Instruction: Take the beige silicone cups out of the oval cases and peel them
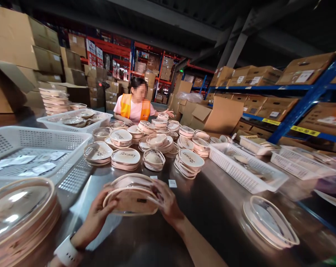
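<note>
Above the dark metal table (201, 222), a clear oval cosmetic pouch (129, 202) with pale pink sides and cream piping is held tilted up on its edge. My left hand (99, 205) grips its left end, thumb on the near face; a white watch band circles that wrist. At the opposite end, the fingers of my right hand (169, 202) are closed on the pouch's rim. A small dark label shows on its near face. Just beyond lie a small white card (172, 183) and many similar pouches, including one lettered "beauty" (126, 157).
Stacked pouches (20, 218) rise at near left, beside a white perforated basket (39, 135) of packets. Another basket (245, 167) and a loose pouch (270, 222) are on the right. Across the table sits a person in an orange vest (126, 105), one hand over the pouches.
</note>
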Available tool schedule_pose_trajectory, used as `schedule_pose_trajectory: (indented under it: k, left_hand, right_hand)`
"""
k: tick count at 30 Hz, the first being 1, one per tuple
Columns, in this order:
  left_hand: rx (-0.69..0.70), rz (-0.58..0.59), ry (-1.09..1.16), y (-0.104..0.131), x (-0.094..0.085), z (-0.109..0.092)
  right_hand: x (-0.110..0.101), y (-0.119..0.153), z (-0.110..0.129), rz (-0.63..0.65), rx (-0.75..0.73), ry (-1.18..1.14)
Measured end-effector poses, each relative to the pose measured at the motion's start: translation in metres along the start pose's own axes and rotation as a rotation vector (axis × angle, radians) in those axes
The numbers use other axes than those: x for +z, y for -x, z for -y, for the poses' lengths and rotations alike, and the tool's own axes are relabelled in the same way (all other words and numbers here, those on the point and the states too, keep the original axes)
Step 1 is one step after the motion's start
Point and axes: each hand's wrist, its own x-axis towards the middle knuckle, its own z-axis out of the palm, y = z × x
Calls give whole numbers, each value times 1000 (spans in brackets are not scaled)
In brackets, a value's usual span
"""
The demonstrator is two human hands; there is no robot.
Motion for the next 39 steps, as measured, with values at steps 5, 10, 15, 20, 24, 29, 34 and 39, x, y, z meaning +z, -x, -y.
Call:
schedule_pose_trajectory:
  k: [5,10,15,20,24,29,34,39]
  left_hand:
    - [-74,56,79,2,6,-9]
    - [-93,143,154,-2,9,-6]
    - [-176,125,245,-4,7,2]
    - [-220,129,275,-4,2,8]
    - [-238,194,145,-4,-1,4]
    - [-256,373,67,-3,-1,-10]
    - [-293,441,30,-2,1,-17]
    - [-202,286,-160,-2,7,-12]
  right_hand:
    - [-2,0,5,-193,-35,-21]
    - [-6,-2,13,-201,-69,-36]
    - [-14,-8,12,-109,-134,-75]
    - [-22,-11,15,-87,-122,-103]
    - [-26,-10,18,5,-148,-5]
    - [-32,-9,17,64,-105,79]
    - [-32,-16,14,67,-23,55]
    - [-23,-19,10,-96,191,70]
